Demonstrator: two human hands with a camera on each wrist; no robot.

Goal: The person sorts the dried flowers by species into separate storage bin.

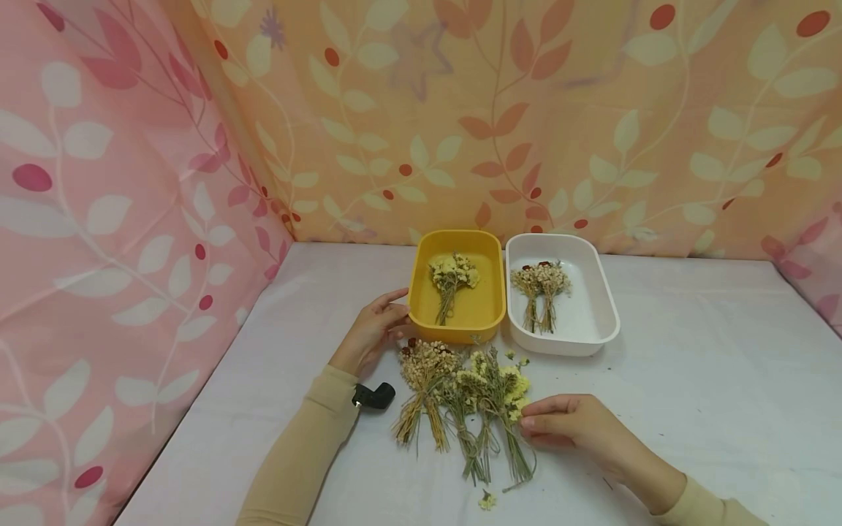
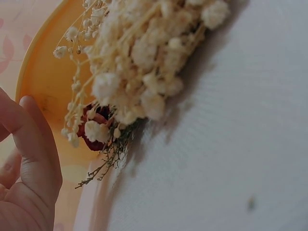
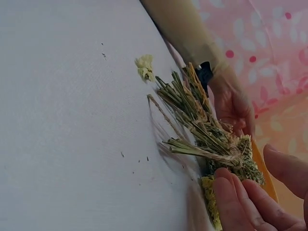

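My left hand [image 1: 371,329] rests its fingertips on the left wall of a yellow plastic tray [image 1: 483,314]; the left wrist view shows its fingers at the rim. A tied bunch of dried yellow flowers [image 1: 454,272] lies inside. In front of the tray lie bunches of dried cream flowers [image 1: 427,365] with dark red blooms, and beside them several twine-tied yellow bunches [image 1: 483,383]. At the rightmost yellow bunch [image 1: 515,391] is my right hand [image 1: 579,427], fingertips right at its flowers. In the right wrist view its thumb stands apart from the fingers.
A white tray [image 1: 588,307] stands right of the yellow one, with cream bunches [image 1: 542,292] in it. One loose yellow flower head [image 1: 487,501] lies near the front, and small plant crumbs dot the white cloth [image 1: 710,380]. Patterned curtains [image 1: 395,131] close off the back and sides.
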